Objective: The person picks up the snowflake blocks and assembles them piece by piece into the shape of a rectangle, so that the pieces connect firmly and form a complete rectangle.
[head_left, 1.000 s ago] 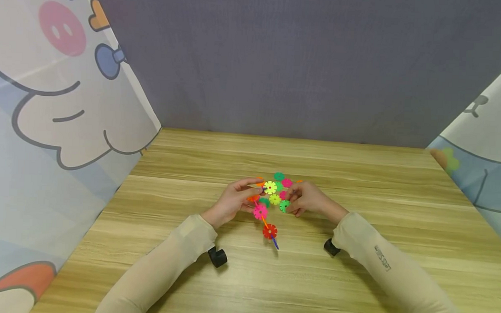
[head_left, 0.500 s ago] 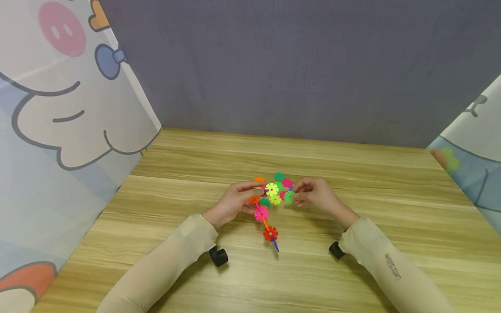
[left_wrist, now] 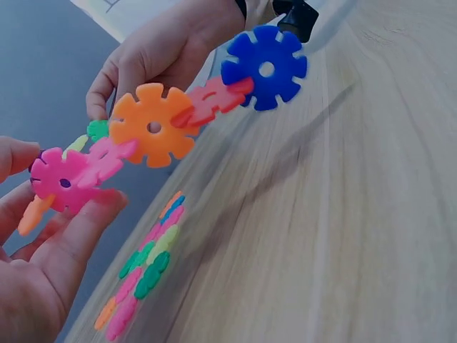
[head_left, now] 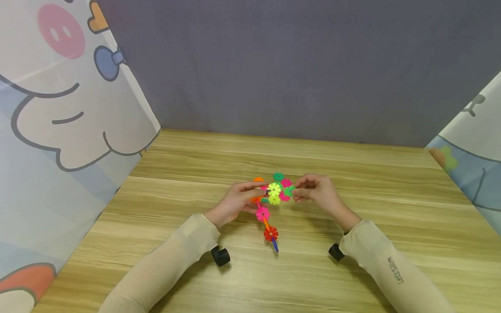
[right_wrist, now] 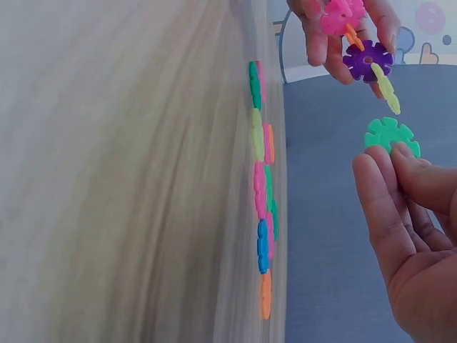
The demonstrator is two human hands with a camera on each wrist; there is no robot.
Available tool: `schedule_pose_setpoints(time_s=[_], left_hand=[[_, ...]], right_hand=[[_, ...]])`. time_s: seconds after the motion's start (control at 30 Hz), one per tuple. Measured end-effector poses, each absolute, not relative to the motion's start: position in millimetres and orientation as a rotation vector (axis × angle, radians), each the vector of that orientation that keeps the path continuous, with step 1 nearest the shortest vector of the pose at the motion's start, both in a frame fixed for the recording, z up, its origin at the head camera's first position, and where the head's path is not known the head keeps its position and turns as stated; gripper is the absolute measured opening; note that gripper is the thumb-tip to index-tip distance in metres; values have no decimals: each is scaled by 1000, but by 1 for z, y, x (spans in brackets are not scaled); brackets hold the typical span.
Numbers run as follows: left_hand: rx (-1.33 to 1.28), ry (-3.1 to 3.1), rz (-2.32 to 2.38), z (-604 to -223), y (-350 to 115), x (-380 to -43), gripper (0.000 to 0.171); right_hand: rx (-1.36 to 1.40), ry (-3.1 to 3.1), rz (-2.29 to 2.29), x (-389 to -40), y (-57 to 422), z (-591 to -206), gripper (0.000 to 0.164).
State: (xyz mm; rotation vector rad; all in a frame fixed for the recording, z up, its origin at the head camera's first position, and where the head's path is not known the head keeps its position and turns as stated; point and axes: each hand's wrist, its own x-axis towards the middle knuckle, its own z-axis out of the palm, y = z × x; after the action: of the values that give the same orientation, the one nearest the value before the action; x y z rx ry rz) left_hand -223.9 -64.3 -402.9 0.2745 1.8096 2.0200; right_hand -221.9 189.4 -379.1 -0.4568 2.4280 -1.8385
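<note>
My left hand (head_left: pixel 237 201) grips a chain of interlocking plastic snowflake discs held above the table. From its fingers the chain slants towards me through a pink disc (head_left: pixel 261 216) and a red disc (head_left: pixel 271 228), ending in a blue disc (left_wrist: pixel 285 68). At the chain's other end, a yellow disc (head_left: pixel 273 189) is slotted into a purple disc (right_wrist: pixel 355 64). Between thumb and fingertips, my right hand (head_left: pixel 321 192) pinches a green snowflake disc (right_wrist: pixel 382 132). That green disc faces the yellow one, with a small gap showing in the right wrist view.
Several loose snowflake discs (right_wrist: pixel 257 136) in green, pink, yellow, blue and orange lie flat on the wooden table (head_left: pixel 357 169) beneath the hands. A grey partition (head_left: pixel 294 75) rises at the table's back edge. Cartoon-printed panels (head_left: pixel 89 137) flank both sides.
My right hand has lifted away from the loose discs, moving up and slightly right with the green disc. That disc has turned towards the yellow one. My left hand has shifted slightly right.
</note>
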Motion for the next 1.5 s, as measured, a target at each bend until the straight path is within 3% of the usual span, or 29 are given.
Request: schedule_pose_setpoints(time_s=[1.5], left_hand=[[393,1764,1945,-401,-57,-224,40]], right_hand=[[-620,2469,-1900,-219,182,-381,5]])
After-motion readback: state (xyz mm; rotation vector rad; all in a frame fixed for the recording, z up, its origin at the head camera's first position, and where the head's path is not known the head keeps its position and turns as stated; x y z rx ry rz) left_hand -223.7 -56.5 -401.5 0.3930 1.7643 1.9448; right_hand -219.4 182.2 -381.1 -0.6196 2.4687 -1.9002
